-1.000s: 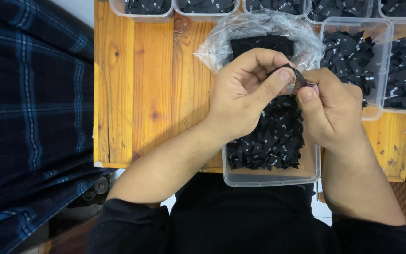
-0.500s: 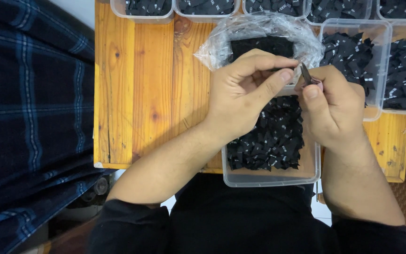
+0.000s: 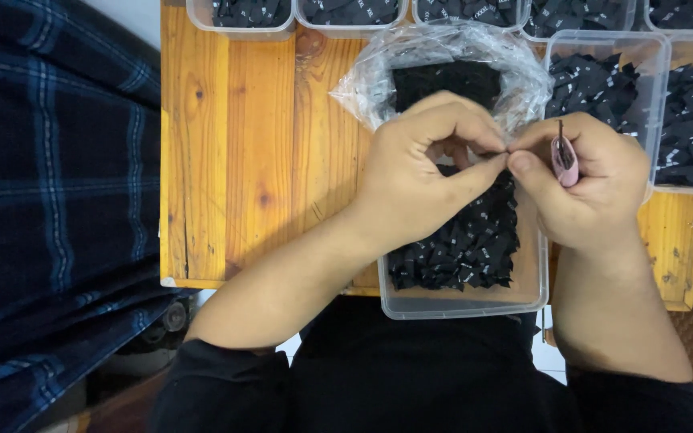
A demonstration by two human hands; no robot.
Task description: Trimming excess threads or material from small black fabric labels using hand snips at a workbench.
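Observation:
My left hand (image 3: 423,172) and my right hand (image 3: 591,188) meet fingertip to fingertip above a clear plastic tub (image 3: 459,305) filled with small black fabric labels (image 3: 463,248). Whatever the pinched fingertips hold between them is too small to make out. A small pink tool (image 3: 564,156) with a dark metal tip sits tucked in my right hand, pointing upward. Behind the hands lies a crumpled clear plastic bag (image 3: 443,56) with a stack of black fabric (image 3: 443,80) inside.
The tub and bag rest on a wooden table (image 3: 242,160). More clear tubs of black labels (image 3: 603,80) line the back and right side. A dark blue plaid cloth (image 3: 50,200) hangs at the left.
My right hand has drawn slightly right and rotated, so the pink tool now shows upright. The small dark piece once visible between the fingers is now hidden in the pinch.

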